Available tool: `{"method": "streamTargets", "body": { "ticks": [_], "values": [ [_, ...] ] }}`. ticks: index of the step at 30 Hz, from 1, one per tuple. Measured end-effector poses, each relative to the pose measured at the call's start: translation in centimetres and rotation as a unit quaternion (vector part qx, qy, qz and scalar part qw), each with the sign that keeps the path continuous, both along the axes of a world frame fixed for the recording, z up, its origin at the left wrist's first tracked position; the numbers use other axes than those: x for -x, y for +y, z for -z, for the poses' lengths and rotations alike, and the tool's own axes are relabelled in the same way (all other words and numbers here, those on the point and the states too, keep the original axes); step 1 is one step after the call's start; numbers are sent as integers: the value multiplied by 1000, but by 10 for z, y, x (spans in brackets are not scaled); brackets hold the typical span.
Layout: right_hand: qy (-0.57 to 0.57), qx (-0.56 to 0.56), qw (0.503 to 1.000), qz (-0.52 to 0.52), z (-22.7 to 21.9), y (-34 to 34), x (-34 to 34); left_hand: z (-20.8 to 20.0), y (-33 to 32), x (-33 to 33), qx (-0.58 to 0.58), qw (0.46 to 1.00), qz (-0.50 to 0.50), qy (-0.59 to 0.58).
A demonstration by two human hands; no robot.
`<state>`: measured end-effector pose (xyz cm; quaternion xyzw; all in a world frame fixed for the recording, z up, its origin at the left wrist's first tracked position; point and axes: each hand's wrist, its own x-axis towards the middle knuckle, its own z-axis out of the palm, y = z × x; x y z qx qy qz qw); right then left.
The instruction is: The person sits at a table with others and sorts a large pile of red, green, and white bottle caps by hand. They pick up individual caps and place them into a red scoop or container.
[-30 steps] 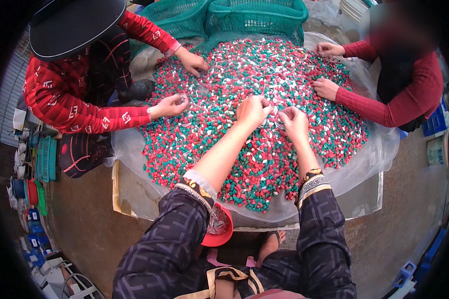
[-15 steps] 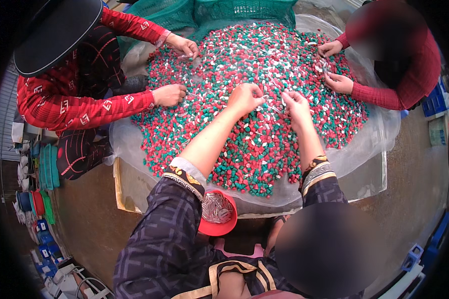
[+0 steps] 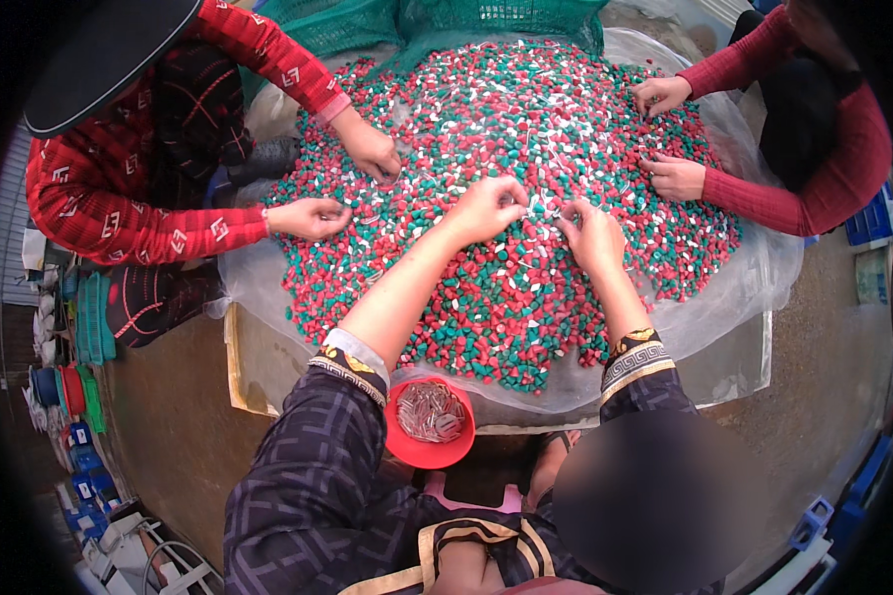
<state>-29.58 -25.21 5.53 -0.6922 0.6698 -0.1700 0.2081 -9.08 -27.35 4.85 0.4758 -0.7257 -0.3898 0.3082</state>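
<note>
A wide heap of small red, green and white pieces (image 3: 506,327) spreads over a pale mesh sheet (image 3: 709,312). Above the heap's middle, my left hand (image 3: 488,210) has thumb and fingertips pinched together. My right hand (image 3: 595,238) is just to its right, fingers curled and pointing down at the pieces, with a small gap between the hands. Whatever either pinch holds is too small to make out. Thin whitish strips (image 3: 534,248) lie among the pieces near my fingers. Close to my body, below the heap's front edge, a red bowl (image 3: 435,459) holds many slender pale strips (image 3: 432,412).
A co-worker at left has both hands (image 3: 370,151) over the heap; another at right works there with two hands (image 3: 677,178). Green netting and a green basket (image 3: 496,14) border the far side. A pale low table (image 3: 734,362) supports the sheet; a pink stool (image 3: 474,494) shows below.
My right hand has turned its fingers down toward the heap, and my left has shifted slightly down. The left co-worker's hands moved toward me; the right co-worker's hands drew apart.
</note>
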Motion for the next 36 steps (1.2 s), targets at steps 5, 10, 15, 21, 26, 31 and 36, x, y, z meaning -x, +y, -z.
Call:
{"method": "streamTargets", "body": {
  "ticks": [5,10,15,21,26,31,36],
  "values": [
    [-457,-136,873,97,7,-19,9,3,6,-1,184,957,-6,-222],
    [-644,-231,723,97,-4,-31,11,2,-9,-19,-240,935,-16,259],
    [-96,-54,993,50,4,-36,-31,-5,-13,4,-244,942,-113,201],
    [93,-27,995,40,-3,-28,-30,-22,2,53,-74,943,-159,-284],
    [49,-59,995,61,-4,-21,-28,-24,1,47,-107,933,-148,-309],
    [73,-69,992,71,-14,-16,-20,-25,8,36,-68,946,-100,-301],
    [86,-34,995,24,4,-17,-8,-15,6,31,-49,960,-108,-255]
  ]
}}
